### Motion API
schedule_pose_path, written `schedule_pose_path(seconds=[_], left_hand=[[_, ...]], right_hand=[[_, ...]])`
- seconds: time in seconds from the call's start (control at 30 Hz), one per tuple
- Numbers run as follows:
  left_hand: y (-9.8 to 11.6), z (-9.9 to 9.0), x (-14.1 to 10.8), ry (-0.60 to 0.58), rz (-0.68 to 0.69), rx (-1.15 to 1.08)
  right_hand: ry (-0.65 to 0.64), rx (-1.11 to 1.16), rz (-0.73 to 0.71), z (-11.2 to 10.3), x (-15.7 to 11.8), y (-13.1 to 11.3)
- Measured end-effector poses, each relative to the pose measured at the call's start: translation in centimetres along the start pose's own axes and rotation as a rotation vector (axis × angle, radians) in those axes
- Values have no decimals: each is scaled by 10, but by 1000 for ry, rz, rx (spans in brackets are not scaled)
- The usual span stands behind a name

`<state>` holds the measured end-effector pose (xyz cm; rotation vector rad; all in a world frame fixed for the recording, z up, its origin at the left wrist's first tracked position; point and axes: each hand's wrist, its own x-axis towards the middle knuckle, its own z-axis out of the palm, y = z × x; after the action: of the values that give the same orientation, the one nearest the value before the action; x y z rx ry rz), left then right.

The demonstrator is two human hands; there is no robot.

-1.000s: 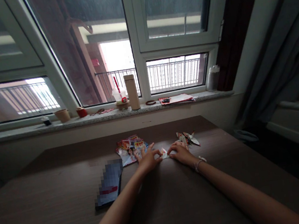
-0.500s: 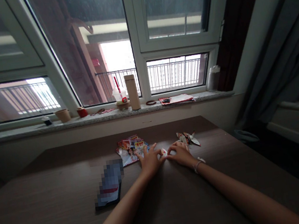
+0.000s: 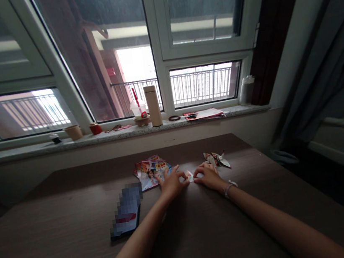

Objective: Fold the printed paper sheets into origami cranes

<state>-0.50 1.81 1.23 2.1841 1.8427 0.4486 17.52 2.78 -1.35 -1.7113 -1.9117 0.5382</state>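
Observation:
A small piece of folded paper [image 3: 190, 176], white with some red, is between my two hands on the dark table [image 3: 192, 236]. My left hand [image 3: 173, 183] pinches its left edge with thumb and forefinger, the other fingers spread toward a pile of colourful printed sheets [image 3: 149, 175]. From the other side my right hand [image 3: 209, 177] pinches the paper's right edge, fingers curled. Just beyond the right hand lie folded paper shapes [image 3: 220, 160] with pointed ends. A bracelet [image 3: 227, 189] circles my right wrist.
A phone [image 3: 127, 211] with a blurred screen lies left of my left forearm. Along the windowsill [image 3: 171, 125] stand a beige flask [image 3: 153, 106], a cup with a red straw [image 3: 138, 108], a paper cup [image 3: 73, 132], scissors [image 3: 191, 115] on papers, and a grey bottle [image 3: 246, 90].
My fingertips have drawn slightly apart, so more of the folded paper shows between them. The sheets, phone and paper shapes stay in place.

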Motion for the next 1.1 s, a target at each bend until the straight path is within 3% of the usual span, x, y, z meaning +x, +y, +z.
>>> schedule_pose_path(seconds=[0.17, 0.33, 0.53, 0.73, 1.1], left_hand=[[2, -1, -3, 44, 21, 42], [-4, -5, -2, -50, -5, 15], [-7, -5, -1, -23, 20, 27], [-15, -7, 5, -126, 39, -10], [-19, 2, -8, 16, 118, 54]], right_hand=[[14, 5, 1, 0, 0, 0], [-38, 13, -8, -1, 2, 3], [-15, -4, 6, 0, 2, 3], [-61, 7, -15, -4, 3, 4], [8, 62, -153, -3, -8, 13]])
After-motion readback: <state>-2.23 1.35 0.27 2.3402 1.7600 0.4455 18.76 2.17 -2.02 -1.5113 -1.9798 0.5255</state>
